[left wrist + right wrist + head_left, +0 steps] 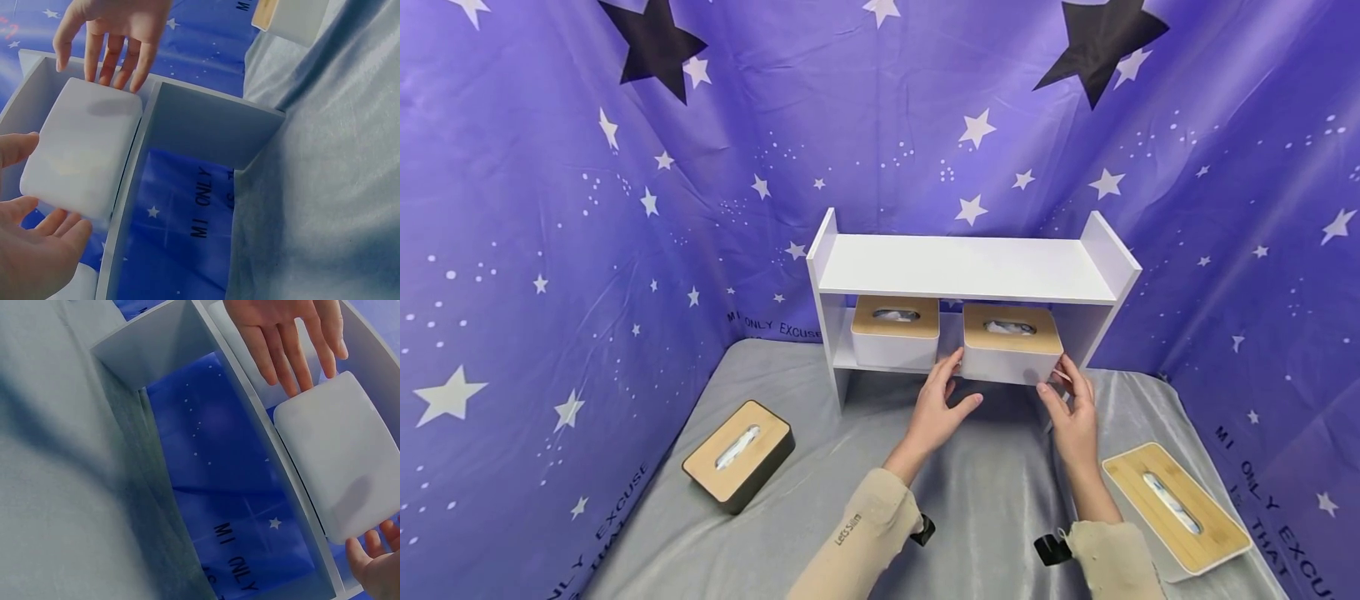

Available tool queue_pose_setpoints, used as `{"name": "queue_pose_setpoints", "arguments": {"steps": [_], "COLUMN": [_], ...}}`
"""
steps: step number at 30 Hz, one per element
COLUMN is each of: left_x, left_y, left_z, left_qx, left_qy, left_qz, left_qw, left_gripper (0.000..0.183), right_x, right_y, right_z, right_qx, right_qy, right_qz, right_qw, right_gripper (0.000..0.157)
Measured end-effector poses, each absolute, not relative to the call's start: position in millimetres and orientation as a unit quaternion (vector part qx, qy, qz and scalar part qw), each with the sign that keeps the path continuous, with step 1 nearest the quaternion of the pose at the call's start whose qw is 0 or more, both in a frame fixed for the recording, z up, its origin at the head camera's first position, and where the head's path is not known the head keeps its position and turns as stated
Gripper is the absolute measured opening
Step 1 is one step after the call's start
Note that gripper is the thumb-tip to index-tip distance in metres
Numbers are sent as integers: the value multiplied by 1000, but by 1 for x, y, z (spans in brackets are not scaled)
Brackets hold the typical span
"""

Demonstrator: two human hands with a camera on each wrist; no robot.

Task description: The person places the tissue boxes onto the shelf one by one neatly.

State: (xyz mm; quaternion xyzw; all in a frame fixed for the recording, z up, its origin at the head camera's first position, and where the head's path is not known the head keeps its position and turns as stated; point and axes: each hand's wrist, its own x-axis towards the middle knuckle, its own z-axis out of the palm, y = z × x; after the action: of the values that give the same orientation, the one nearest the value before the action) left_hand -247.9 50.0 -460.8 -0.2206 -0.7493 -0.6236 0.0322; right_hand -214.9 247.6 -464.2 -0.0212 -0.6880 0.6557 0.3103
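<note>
between the left hand (pixel 934 414) and right hand (pixel 1074 419), both relaxed with fingers extended, a white, round-cornered box (pixel 1006 364) with a slotted wooden lid (pixel 992 341) is touched at its sides, low in the shelf (pixel 962 267).

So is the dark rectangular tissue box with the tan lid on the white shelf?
No, the dark box sits on the grey cloth, left of the white shelf.
</note>
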Motion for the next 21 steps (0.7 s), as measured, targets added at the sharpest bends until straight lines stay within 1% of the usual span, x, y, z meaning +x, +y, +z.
{"name": "queue_pose_setpoints", "arguments": {"steps": [5,10,16,21], "left_x": [-248,-250,-253,-256], "left_y": [49,49,50,52], "left_z": [-460,-459,-458,-460], "left_qx": [-224,-225,-224,-226], "left_qy": [-750,-756,-773,-777], "left_qz": [-622,-614,-593,-587], "left_qw": [14,-11,-22,-27], "left_gripper": [71,72,77,80], "right_x": [-215,-214,-216,-217], "right_y": [247,248,249,249], "right_z": [-463,-461,-462,-460], "right_qx": [-24,-26,-19,-21], "right_qy": [-685,-709,-726,-733], "right_qz": [671,659,643,639], "right_qw": [283,251,241,232], "right_gripper": [56,63,67,66]}}
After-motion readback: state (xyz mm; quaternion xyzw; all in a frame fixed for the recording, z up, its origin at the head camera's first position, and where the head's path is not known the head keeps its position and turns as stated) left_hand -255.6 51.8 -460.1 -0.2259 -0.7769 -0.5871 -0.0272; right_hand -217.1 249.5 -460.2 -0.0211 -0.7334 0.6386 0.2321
